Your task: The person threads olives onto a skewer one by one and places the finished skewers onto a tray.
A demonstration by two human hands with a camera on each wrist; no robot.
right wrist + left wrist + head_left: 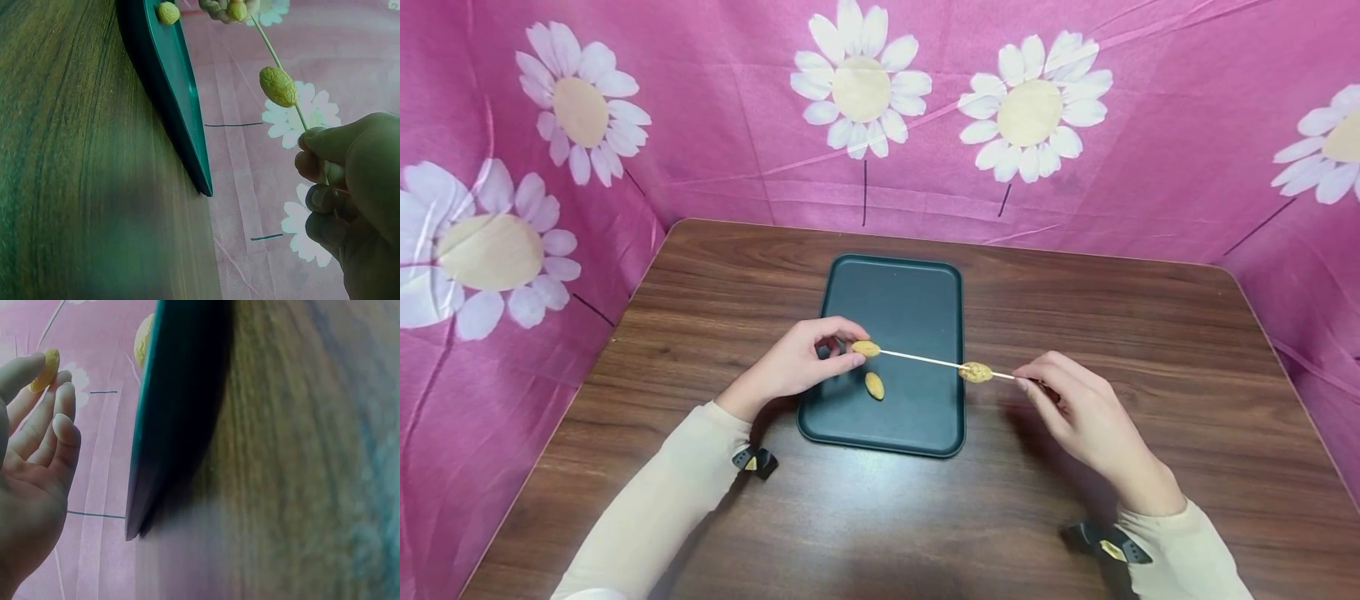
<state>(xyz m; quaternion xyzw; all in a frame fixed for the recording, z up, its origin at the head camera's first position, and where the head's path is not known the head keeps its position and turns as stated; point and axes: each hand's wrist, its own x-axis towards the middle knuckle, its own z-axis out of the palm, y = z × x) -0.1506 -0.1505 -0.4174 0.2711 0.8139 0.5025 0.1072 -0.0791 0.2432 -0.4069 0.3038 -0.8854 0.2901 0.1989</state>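
Observation:
Over the tray's right side, a thin wooden skewer (921,358) runs nearly level between the hands. My right hand (1078,412) pinches its right end between thumb and fingers. A wrinkled, yellow oval fruit (976,372), like a preserved olive, is threaded on the skewer near that hand. At the skewer's left end my left hand (808,358) pinches a second such fruit (866,348) by thumb and fingertips. Whether the tip has entered this fruit I cannot tell. One more yellow fruit (875,386) lies on the dark green tray (895,292), below the left fingertips.
The tray rests on a brown wood-grain table (1112,308). Pink cloth with white daisies (722,100) hangs behind the table and at its sides. Dark straps with small devices sit at both wrists, over beige sleeves (655,500).

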